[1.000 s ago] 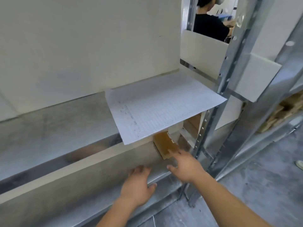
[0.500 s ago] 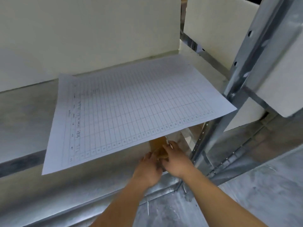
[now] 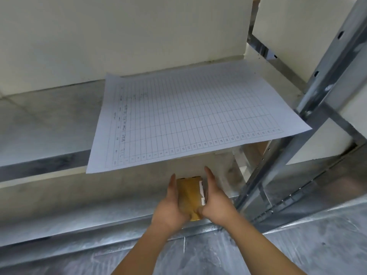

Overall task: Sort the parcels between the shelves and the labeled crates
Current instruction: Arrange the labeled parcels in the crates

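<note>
A small brown cardboard parcel [image 3: 189, 193] with a white label strip on its right edge is held between both hands, just in front of the lower metal shelf [image 3: 83, 221]. My left hand [image 3: 172, 205] presses its left side, fingers stretched along it. My right hand [image 3: 213, 203] presses its right side, thumb on the near end. The parcel's underside is hidden.
A large gridded paper sheet [image 3: 190, 118] lies on the upper shelf [image 3: 43, 120] and overhangs its front edge above my hands. A grey steel upright [image 3: 309, 100] stands at the right. More cardboard [image 3: 256, 149] shows under the sheet. White panels back the shelves. Grey floor lies below.
My hands went from reaching under the sheet to closing on the brown parcel and drawing it out toward me. The camera has tilted down and closer.
</note>
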